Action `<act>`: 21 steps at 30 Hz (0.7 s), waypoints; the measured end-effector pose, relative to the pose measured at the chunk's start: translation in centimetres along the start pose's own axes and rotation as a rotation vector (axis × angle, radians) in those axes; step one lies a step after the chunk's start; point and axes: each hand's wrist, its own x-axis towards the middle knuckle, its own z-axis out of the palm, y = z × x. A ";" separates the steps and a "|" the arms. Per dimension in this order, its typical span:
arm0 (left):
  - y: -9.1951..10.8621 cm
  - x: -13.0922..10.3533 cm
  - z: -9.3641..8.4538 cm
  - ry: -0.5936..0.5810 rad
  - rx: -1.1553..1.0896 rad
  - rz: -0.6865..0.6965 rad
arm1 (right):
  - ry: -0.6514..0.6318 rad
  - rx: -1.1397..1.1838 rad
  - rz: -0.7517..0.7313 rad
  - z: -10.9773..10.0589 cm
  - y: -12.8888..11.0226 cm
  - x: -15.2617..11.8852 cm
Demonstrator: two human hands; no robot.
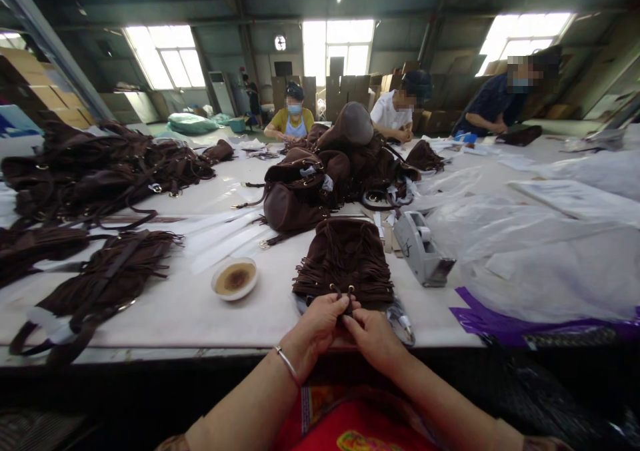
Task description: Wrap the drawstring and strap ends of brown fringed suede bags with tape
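Observation:
A dark brown fringed bag lies flat before me at the table's front edge. Two small gold rings show on its near side. My left hand pinches a short brown strap by those rings. From the other side my right hand is closed on the same strap, its fingertips nearly touching the left ones. Clear plastic wrapping with metal hardware sticks out from under the bag's right side.
A dish of brown paste stands to the left, a grey tape dispenser to the right. Brown bags are heaped mid-table and at left. Plastic sheeting covers the right side. Several people work across the table.

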 end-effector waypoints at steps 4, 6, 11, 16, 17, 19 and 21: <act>-0.4 0.3 -0.3 0.016 0.024 0.006 | 0.176 -0.270 -0.195 -2.0 1.0 -0.4; -0.5 0.3 -0.3 0.012 0.047 -0.015 | 0.293 -0.449 -0.274 -2.9 2.0 -0.1; -0.7 0.3 -0.3 -0.021 0.058 -0.025 | 0.309 -0.817 -0.350 -4.3 4.0 1.8; -1.2 0.4 -0.5 -0.059 0.075 0.000 | 0.242 -0.867 -0.325 -5.2 4.3 3.4; -1.3 0.4 -0.5 -0.052 0.068 0.002 | 0.237 -0.830 -0.335 -5.3 4.3 3.3; -1.2 0.6 -0.6 -0.041 0.043 -0.019 | 0.274 -0.715 -0.367 -5.4 4.3 2.6; -1.0 0.7 -0.6 -0.052 0.005 -0.065 | 0.340 -0.571 -0.408 -5.2 4.3 1.1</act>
